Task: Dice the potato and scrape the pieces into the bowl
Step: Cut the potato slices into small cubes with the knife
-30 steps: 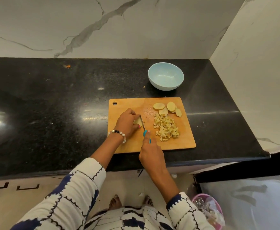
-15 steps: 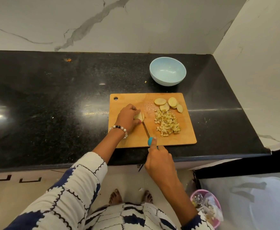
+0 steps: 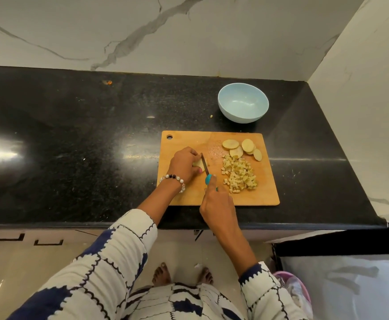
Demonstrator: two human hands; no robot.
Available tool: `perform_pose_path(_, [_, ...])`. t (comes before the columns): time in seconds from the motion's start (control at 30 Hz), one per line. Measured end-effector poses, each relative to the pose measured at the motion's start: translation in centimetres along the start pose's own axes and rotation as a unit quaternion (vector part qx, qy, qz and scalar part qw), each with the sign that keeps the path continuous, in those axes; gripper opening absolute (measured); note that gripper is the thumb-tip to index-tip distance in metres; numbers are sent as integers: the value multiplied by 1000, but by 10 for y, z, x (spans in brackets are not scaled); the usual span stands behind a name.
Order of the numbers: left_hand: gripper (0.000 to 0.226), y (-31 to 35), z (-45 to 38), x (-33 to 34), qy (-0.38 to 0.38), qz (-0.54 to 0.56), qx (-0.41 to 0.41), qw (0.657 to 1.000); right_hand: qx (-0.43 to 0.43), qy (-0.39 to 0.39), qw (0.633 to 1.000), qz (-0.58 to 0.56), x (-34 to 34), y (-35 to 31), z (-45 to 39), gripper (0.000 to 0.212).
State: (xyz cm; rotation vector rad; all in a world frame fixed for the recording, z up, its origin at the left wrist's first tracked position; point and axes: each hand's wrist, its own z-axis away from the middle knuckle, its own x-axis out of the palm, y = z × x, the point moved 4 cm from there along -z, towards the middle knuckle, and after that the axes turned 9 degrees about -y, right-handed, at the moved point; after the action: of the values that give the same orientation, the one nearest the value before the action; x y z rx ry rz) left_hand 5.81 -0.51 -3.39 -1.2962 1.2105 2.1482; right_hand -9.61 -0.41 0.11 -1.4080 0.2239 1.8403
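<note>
Left hand pinches potato; right hand grips knife. Advise fingertips tucked clear, even cuts.

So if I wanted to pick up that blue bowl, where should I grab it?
Probably by the rim. The bowl stands upright and open on the counter, apart from the cutting board, and looks empty. Its wall is round and curves under, so it gives little to grip. Come from above on the near side, thumb inside the rim and fingers outside.
</note>
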Motion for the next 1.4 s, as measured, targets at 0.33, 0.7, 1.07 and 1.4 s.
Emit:
perform_pose_path(0.33, [47,-3,4,2,15,-3,17,1000,15,-69,997,37,9,1,29,70])
perform_pose_path(0.7, [48,-5,5,1,25,28,-6,999,15,18,999,-32,-17,10,21,56])
perform_pose_path(1.07, [46,-7,6,4,36,50,-2,998,-5,11,1000,17,-6,-6,-2,61])
perform_pose_path(1.4, [42,-6,11,6,56,38,2,998,7,-54,998,34,1,-7,21,70])
